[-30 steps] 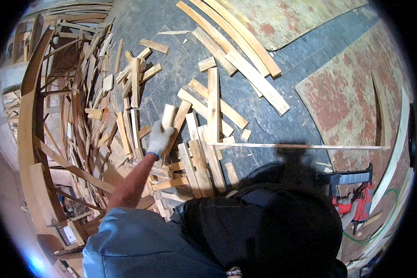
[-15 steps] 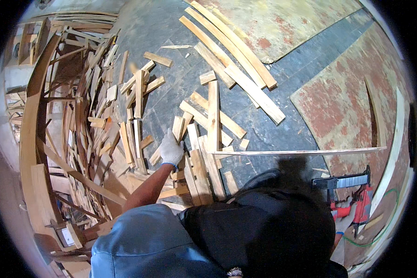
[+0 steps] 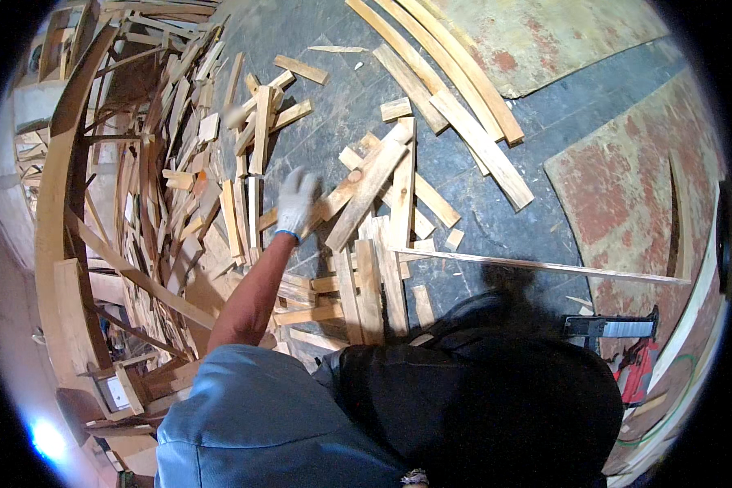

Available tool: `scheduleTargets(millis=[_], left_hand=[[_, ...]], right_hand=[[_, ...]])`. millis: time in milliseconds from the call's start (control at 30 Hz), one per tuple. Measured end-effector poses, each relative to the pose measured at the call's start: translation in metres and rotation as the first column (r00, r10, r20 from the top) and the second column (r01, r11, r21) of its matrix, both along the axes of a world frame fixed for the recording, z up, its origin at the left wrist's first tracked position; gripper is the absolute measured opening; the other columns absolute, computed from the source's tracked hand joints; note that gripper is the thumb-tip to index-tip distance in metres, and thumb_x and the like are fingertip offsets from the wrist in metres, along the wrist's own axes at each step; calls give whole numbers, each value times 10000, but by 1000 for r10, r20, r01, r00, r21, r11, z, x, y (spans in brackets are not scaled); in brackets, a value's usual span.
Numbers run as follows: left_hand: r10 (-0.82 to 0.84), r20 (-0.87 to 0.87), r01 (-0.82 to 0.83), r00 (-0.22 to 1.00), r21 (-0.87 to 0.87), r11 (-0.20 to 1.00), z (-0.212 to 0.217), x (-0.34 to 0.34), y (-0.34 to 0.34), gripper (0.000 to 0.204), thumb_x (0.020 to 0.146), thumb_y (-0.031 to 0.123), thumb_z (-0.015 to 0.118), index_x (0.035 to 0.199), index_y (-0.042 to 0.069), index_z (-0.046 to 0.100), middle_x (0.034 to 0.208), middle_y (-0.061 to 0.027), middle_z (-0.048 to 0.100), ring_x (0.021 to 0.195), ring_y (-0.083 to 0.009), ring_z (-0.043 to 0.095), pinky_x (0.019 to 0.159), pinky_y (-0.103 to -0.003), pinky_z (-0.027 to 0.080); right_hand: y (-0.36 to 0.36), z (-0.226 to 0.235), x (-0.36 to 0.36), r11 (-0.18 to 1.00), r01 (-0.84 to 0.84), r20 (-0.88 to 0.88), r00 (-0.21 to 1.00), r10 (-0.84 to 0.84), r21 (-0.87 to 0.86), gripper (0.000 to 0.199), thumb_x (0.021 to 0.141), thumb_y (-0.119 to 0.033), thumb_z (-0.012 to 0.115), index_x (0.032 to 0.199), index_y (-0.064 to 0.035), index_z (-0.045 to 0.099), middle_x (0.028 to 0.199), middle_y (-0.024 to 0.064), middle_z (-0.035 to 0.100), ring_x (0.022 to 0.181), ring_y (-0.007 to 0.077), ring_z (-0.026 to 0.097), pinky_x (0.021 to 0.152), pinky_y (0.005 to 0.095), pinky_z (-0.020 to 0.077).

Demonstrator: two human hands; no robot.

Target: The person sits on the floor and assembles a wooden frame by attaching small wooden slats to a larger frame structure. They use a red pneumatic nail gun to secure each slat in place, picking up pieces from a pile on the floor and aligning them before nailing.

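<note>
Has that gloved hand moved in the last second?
Yes. The gloved left hand has shifted a little to the right, toward the slanted plank in the scrap pile, and it now reaches that plank's lower end.

A gloved left hand (image 3: pixel 295 203) reaches down over a scatter of short wood offcuts (image 3: pixel 366 244) on a dark floor (image 3: pixel 496 228). Long curved wooden strips (image 3: pixel 455 89) lie far right; a red nail gun (image 3: pixel 630 358) sits near right.

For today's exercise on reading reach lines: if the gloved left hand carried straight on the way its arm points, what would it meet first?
The left hand, in a white glove, points up and slightly right. Next in line is probably bare dark floor, then the short wooden offcut lying there. Motion blur and unclear height make this uncertain.
</note>
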State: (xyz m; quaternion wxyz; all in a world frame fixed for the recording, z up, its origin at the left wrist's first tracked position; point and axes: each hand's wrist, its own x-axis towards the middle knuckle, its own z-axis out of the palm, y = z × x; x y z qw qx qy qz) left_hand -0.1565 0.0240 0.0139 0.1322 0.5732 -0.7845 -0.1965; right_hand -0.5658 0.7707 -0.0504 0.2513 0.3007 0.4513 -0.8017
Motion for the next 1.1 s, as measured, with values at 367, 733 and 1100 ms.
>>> scheduleTargets(millis=[367, 733, 1100], left_hand=[[494, 609, -536, 621, -130, 834, -26, 274, 39, 457, 891, 364, 565, 1082, -31, 694, 1091, -275, 707, 1062, -443, 670, 862, -484, 533], [948, -112, -785, 299, 535, 311, -96, 376, 82, 460, 919, 467, 590, 994, 23, 680, 920, -108, 670, 824, -271, 625, 766, -442, 501], [937, -258, -801, 237, 493, 339, -83, 185, 74, 378, 875, 281, 662, 1000, -76, 668, 871, -132, 678, 719, -268, 642, 634, -414, 524]], right_hand=[[0, 7, -6, 993, -18, 40, 999, 13, 114, 432, 1028, -398, 577, 1275, -44, 567, 778, 3, 546, 735, 156, 525, 765, 327, 485], [-8, 11, -5, 991, -61, 79, 996, 52, 123, 415, 1030, -395, 573, 1256, -47, 568, 766, 1, 531, 728, 155, 516, 761, 323, 483], [-9, 14, 5, 995, -28, 56, 998, 22, 96, 399, 1032, -392, 570, 1238, -51, 568, 754, 0, 516, 722, 154, 507, 757, 320, 480]])
